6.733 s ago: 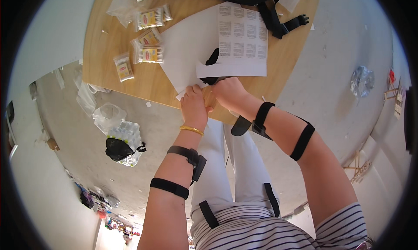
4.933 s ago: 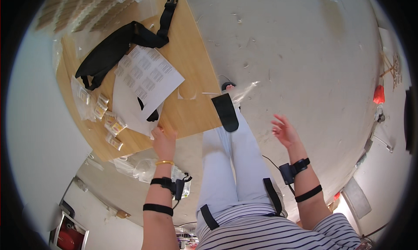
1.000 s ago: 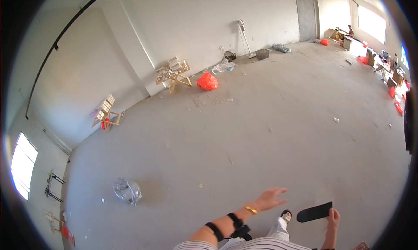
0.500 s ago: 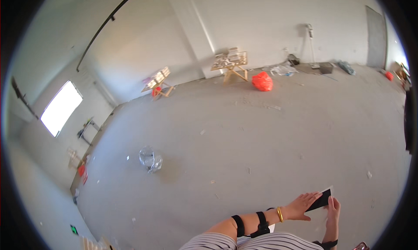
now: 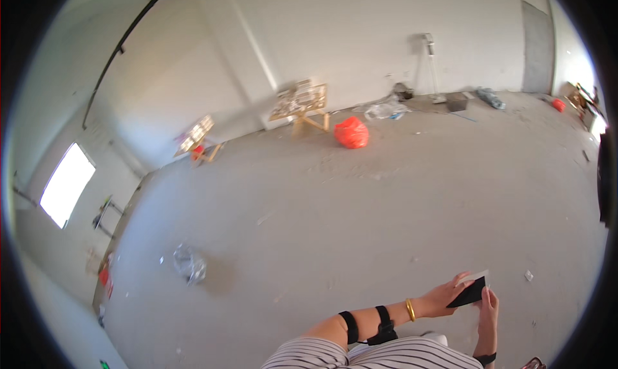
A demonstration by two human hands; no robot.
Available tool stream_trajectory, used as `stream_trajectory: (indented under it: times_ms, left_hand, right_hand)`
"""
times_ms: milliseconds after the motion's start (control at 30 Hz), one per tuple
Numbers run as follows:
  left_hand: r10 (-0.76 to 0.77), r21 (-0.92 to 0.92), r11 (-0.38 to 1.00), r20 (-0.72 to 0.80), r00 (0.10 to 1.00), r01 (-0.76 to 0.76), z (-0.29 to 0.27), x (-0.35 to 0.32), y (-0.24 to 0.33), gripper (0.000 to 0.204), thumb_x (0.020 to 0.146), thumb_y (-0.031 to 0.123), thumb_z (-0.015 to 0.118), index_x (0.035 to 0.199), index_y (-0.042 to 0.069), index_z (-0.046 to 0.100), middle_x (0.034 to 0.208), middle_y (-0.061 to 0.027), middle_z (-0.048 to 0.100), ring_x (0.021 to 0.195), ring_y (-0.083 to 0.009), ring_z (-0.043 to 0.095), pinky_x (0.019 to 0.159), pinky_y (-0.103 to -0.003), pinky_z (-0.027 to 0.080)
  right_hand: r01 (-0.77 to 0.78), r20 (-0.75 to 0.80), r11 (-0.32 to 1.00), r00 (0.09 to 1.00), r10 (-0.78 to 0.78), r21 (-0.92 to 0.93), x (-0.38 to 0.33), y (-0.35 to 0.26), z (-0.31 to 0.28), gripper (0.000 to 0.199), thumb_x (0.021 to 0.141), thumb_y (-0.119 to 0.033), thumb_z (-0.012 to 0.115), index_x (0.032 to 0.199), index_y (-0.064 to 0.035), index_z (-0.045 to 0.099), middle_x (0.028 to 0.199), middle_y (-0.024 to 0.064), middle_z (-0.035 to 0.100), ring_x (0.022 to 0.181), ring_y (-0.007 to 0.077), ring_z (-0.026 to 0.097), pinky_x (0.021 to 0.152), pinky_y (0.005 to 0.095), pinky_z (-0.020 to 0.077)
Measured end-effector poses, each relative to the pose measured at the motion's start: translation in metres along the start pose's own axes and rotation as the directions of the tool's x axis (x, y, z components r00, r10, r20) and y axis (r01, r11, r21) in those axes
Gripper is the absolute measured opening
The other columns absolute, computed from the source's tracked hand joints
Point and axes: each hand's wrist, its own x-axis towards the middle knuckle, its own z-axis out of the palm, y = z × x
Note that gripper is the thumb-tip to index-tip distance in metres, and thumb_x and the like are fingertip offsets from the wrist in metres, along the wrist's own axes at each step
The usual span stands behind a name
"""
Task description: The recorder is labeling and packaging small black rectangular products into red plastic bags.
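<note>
A flat black piece (image 5: 468, 294) with a pale, clear-looking margin along its top is held up at the lower right, above the floor. My left hand (image 5: 443, 297) grips its left side, fingers bent behind the upper edge and thumb below. At its right edge, my right hand (image 5: 489, 306) pinches it with the fingertips. Around the left wrist sits a gold bangle (image 5: 410, 310), and black straps with a small device (image 5: 384, 333) circle the forearm. What the piece is exactly cannot be made out.
An orange-red plastic bag (image 5: 351, 133) stands on the floor near a wooden folding table (image 5: 301, 105) piled with goods. A second small table (image 5: 196, 137) is further left. Clear plastic (image 5: 190, 264) lies on the left floor. A grey bin (image 5: 456, 101) stands by the far wall.
The view has swung right, so the room's things shift left. My left fingers, earlier spread across the black piece's front, now curl behind its upper edge. The right hand keeps its pinch.
</note>
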Motion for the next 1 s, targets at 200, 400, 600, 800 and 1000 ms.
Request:
stream_trajectory:
  times_ms: [200, 400, 600, 800, 1000]
  left_hand:
    - [0.099, -0.070, 0.994, 0.259, 0.961, -0.083, 0.034, 0.123, -0.042, 0.084, 0.070, 0.007, 0.068, 0.142, 0.012, 0.026, 0.144, -0.0211, 0.026, 0.128, -0.0416, 0.034, 0.096, -0.045, 0.042]
    - [0.078, 0.043, 0.995, 0.277, 0.958, -0.094, 0.053, 0.265, -0.079, 0.077, 0.071, 0.015, 0.070, 0.139, 0.017, 0.032, 0.142, -0.0191, 0.026, 0.122, -0.0391, 0.041, 0.092, -0.043, 0.046]
    - [0.111, 0.118, 0.984, 0.190, 0.975, -0.135, 0.067, 0.368, -0.096, 0.070, 0.072, 0.023, 0.071, 0.133, 0.010, 0.039, 0.138, -0.0194, 0.029, 0.119, -0.0384, 0.044, 0.091, -0.042, 0.047]
    - [0.213, -0.128, 0.975, 0.298, 0.930, -0.183, 0.082, 0.516, -0.159, 0.052, 0.077, 0.014, 0.065, 0.126, 0.005, 0.049, 0.132, -0.0184, 0.038, 0.113, -0.0279, 0.048, 0.089, -0.034, 0.047]
    - [0.211, -0.309, 0.951, 0.641, 0.737, -0.004, 0.142, 0.673, -0.170, 0.044, 0.084, 0.011, 0.057, 0.126, 0.003, 0.048, 0.123, -0.0182, 0.050, 0.114, -0.0316, 0.050, 0.096, -0.035, 0.040]
  right_hand:
    - [-0.097, 0.081, 0.979, 0.993, 0.083, 0.179, 0.079, 0.005, -0.077, 0.036, 0.091, -0.031, 0.059, 0.115, -0.0044, 0.058, 0.102, 0.0016, 0.060, 0.093, 0.0102, 0.053, 0.080, 0.0244, 0.0427]
    - [-0.257, 0.373, 0.940, 0.914, 0.160, 0.224, 0.208, -0.008, -0.160, 0.053, 0.090, -0.046, 0.056, 0.119, -0.0010, 0.054, 0.106, 0.0057, 0.060, 0.099, 0.0136, 0.055, 0.090, 0.0272, 0.0422]
    - [-0.003, 0.409, 0.995, 0.912, 0.042, -0.095, 0.274, -0.042, -0.218, 0.039, 0.090, -0.041, 0.059, 0.102, -0.0038, 0.061, 0.092, 0.0022, 0.062, 0.090, 0.0110, 0.057, 0.082, 0.0270, 0.0440]
    - [0.130, 0.244, 0.981, 0.965, -0.091, -0.147, 0.399, -0.051, -0.272, 0.018, 0.087, -0.020, 0.063, 0.094, -0.0035, 0.065, 0.079, 0.0021, 0.065, 0.075, 0.0126, 0.059, 0.072, 0.0296, 0.0470]
    - [0.055, 0.048, 0.984, 0.998, -0.047, -0.169, 0.474, -0.076, -0.363, 0.028, 0.090, -0.030, 0.062, 0.102, -0.0050, 0.066, 0.083, 0.0003, 0.064, 0.081, 0.0099, 0.056, 0.073, 0.0256, 0.0437]
